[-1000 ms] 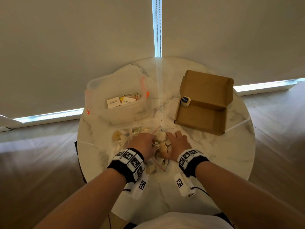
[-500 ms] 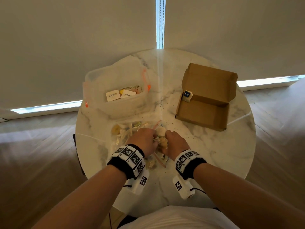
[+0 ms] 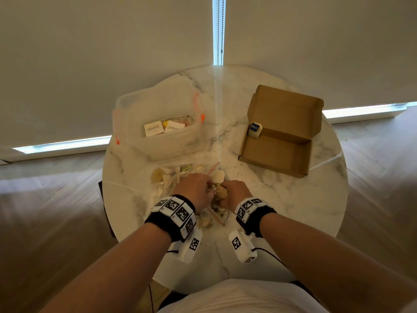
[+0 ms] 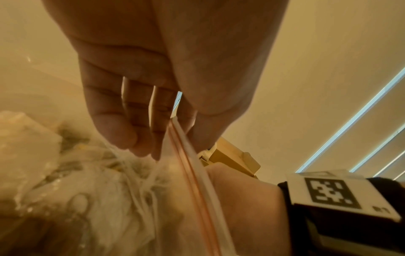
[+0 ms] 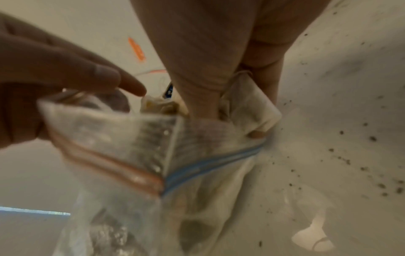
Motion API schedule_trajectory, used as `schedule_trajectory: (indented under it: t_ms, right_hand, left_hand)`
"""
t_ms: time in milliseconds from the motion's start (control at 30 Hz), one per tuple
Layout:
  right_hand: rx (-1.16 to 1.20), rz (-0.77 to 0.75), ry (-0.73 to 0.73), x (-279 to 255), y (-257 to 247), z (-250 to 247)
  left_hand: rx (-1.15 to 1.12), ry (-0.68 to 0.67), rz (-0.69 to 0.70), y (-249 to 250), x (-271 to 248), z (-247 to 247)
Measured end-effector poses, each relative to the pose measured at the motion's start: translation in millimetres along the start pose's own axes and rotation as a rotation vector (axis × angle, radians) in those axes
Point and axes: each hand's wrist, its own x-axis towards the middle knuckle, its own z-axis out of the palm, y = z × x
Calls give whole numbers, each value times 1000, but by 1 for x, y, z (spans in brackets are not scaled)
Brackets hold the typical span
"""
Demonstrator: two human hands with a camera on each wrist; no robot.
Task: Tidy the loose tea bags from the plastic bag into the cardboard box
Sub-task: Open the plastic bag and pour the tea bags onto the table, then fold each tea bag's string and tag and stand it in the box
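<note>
Plastic bag (image 3: 180, 184): lower centre of head view, on marble table (image 3: 282, 199). Left hand (image 3: 196, 188) pinches its zip edge (image 4: 192, 173). Right hand (image 3: 232, 192) grasps a tea bag (image 5: 247, 104) at the mouth. Cardboard box (image 3: 282, 136): open, upper right, holding 1 tea bag (image 3: 254, 129).

right hand (image 3: 233, 192) curled, seemingly into plastic bag (image 3: 171, 184) mouth

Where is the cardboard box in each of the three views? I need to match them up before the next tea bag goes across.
Head: cardboard box upper right on the table, lid open.
Left wrist: only a tan corner shows, mid-frame, past the left hand.
Right wrist: not in it.
Shared landmark: the plastic bag's pink zip strip.
</note>
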Motion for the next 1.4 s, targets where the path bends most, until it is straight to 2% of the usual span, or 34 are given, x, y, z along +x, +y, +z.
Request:
schedule_trajectory:
  t_ms: [200, 367, 533, 900, 1133, 1300, 1400]
  right_hand:
    - [111, 25, 62, -5, 9, -3]
    - [197, 10, 46, -9, 1, -3]
    - [257, 36, 123, -7, -1, -4]
    - [207, 26, 173, -37, 17, -43]
    - [349, -13, 266, -62, 25, -67]
    - [416, -145, 356, -90, 12, -91]
    - [475, -202, 343, -107, -3, -108]
  left_hand:
    - [-11, 13, 0, 1, -3, -1]
    - [-21, 8, -14, -1, -5, 0]
    - [1, 17, -13, -1, -6, -1]
    - [-26, 45, 22, -4, -10, -2]
    - [-34, 67, 113, -5, -21, 3]
    - [-208, 113, 145, -3, -28, 4]
    - [-402, 189, 178, 2, -32, -1]
